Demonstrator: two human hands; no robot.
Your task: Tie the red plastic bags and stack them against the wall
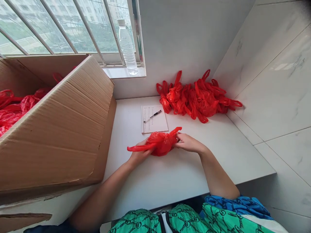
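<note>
A bunched red plastic bag (pixel 162 144), tied up with its handle ends sticking out, is held over the white table in the middle of the view. My left hand (pixel 140 154) grips it from the left and below, its fingers partly hidden behind the plastic. On the opposite side, my right hand (pixel 186 142) has its fingers closed on the bag's right edge. What the bag contains is hidden. Just beyond it lies a notebook (pixel 155 124) with rows of writing, and a pen (pixel 152 116) rests across the page.
A heap of similar red bags (pixel 199 97) lies at the back right against the wall. To the left, a large open cardboard box (pixel 63 136) holds more red bags (pixel 26 103). A clear water bottle (pixel 128 48) stands on the sill by the barred window.
</note>
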